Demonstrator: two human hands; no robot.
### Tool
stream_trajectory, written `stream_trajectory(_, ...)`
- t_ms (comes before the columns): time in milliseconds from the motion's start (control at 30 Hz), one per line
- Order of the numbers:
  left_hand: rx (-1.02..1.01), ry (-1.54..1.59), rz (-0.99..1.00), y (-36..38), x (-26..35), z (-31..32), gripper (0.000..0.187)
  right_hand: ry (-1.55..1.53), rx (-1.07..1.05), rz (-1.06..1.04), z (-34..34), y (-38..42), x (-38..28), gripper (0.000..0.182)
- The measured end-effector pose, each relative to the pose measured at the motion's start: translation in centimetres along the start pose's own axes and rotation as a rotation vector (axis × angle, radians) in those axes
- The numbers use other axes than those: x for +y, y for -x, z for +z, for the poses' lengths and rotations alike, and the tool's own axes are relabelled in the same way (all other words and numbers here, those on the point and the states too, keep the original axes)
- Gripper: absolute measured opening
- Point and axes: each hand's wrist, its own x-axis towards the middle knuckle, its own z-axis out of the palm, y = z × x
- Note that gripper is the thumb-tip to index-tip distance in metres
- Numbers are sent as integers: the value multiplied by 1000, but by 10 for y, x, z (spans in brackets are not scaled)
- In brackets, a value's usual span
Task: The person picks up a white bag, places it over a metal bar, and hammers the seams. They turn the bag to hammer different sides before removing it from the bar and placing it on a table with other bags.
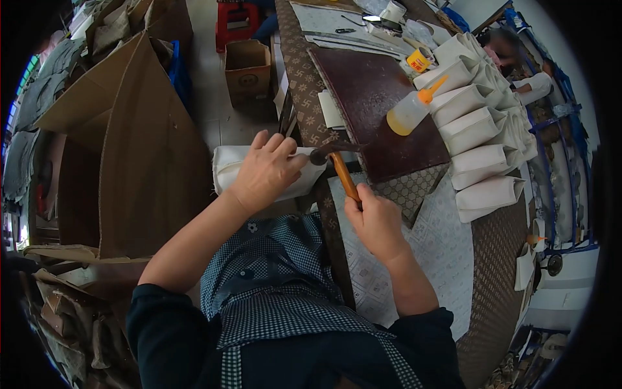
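Note:
My right hand (378, 222) is closed round the wooden handle of a hammer (344, 176). Its dark metal head lies over the right end of a white folded piece (227, 163), close to my left fingertips. Bent fingers of my left hand (264, 174) grip this piece from above, hiding its middle. The piece sits at the table's left edge, in front of my checked apron (272, 259). Beyond the hammer, a squeeze bottle (403, 118) with an orange nozzle and yellowish liquid stands on a dark red board (359, 81).
Several similar white folded pieces (479, 162) line the right of the patterned table. A yellow can (418, 59) stands near them. Large open cardboard box (149, 162) at left; a smaller box (247, 71) on the floor ahead. Another person's sleeve (535, 86) shows far right.

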Motion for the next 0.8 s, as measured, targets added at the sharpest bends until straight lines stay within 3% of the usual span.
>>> stream_trajectory(167, -13, 89, -75, 20, -9, -2, 33, -161, -75, 36, -18, -9, 0, 17)
stream_trajectory(267, 41, 162, -61, 22, -12, 5, 36, -359, 96, 48, -23, -8, -20, 18)
stream_trajectory(400, 32, 190, -72, 22, -12, 2, 35, -21, -99, -27, -9, -12, -14, 18)
stream_trajectory(600, 86, 184, -115, 25, -11, 9, 33, -274, 79, -19, -21, -11, -28, 20)
stream_trajectory(700, 40, 129, -121, 26, -11, 4, 32, 30, -83, -78, 2, -12, -17, 20)
stream_trajectory(800, -9, -6, -128, 29, -7, -12, 32, 24, -102, -76, -2, -14, -14, 20)
